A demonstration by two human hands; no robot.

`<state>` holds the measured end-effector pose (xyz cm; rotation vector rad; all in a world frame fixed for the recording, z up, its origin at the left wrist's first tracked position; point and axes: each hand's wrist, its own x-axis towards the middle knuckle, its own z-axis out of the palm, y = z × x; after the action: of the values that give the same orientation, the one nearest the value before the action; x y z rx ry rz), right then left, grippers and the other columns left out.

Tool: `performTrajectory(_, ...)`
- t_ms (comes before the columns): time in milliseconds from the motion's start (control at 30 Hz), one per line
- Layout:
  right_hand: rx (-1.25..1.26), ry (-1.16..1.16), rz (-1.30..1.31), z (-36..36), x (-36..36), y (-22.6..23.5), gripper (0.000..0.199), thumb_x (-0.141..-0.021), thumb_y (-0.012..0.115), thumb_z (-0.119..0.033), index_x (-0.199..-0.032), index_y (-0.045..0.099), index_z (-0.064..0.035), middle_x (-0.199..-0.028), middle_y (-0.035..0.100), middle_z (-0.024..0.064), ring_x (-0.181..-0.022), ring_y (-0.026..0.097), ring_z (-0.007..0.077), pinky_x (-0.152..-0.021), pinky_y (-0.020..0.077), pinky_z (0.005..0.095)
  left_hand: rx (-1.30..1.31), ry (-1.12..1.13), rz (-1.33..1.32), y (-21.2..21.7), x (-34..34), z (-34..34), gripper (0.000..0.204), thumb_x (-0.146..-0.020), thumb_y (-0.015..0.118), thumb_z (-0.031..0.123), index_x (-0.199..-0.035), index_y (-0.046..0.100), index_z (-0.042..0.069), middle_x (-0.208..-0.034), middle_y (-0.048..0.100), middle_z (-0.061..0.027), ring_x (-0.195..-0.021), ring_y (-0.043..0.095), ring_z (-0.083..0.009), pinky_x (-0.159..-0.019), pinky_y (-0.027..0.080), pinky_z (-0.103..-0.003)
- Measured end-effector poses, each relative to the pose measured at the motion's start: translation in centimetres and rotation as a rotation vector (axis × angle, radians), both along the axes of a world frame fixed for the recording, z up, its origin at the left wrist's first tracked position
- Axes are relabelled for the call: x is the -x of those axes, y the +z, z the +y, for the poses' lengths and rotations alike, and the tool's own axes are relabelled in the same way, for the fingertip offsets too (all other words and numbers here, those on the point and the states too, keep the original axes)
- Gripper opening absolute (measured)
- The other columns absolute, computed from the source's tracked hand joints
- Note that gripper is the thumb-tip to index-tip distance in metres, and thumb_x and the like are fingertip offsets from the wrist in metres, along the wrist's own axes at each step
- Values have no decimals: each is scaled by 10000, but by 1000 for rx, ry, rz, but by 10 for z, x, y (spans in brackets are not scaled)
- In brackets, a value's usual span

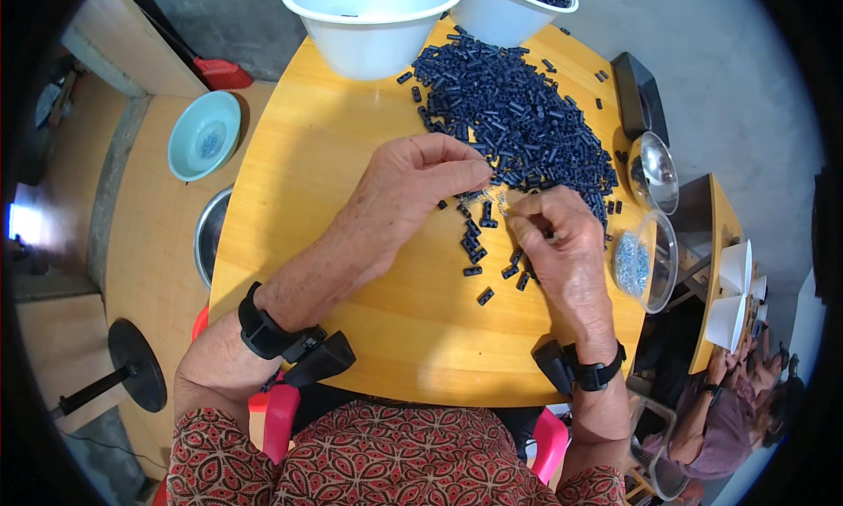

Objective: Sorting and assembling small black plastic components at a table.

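Note:
A large heap of small black tubular plastic pieces (518,102) covers the far part of the yellow wooden table (351,330). At the heap's near edge my left hand (421,177) has thumb and forefinger pinched together; whatever is between the tips is too small to name. Close on its right, my right hand (562,238) is curled with its fingertips together, and its grip is hidden. Tiny silvery metal bits (498,198) lie between the two hands. Several loose black pieces (474,242) are scattered just below them, nearer to me.
Two white tubs (373,18) stand at the far edge, the right one holding black pieces. Along the right edge are a black tray (639,97), a metal bowl (652,172) and a clear tub (663,264) with silvery bits. Another person (720,418) sits far right.

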<state>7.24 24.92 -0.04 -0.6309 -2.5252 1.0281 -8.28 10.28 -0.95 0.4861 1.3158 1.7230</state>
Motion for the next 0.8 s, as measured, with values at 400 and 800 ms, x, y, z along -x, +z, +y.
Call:
performTrajectory(400, 225, -73, 55, -8, 2, 4, 82, -835, 688, 37, -813, 630, -17, -783, 621, 12, -710, 556, 93, -671, 469, 242, -44, -12, 121, -1, -3, 2, 119, -898, 695, 121, -969, 697, 25, -897, 677, 4, -864, 598, -63, -798, 472, -226)
performTrajectory(800, 593, -15, 353, -15, -1, 13, 164, -831, 672, 123, -926, 656, -10, -962, 680, 35, -859, 602, 72, -799, 490, 226, -72, -108, 105, -4, -16, 3, 130, -920, 676, 89, -1021, 683, 8, -955, 685, -12, -923, 623, -73, -843, 500, -233)
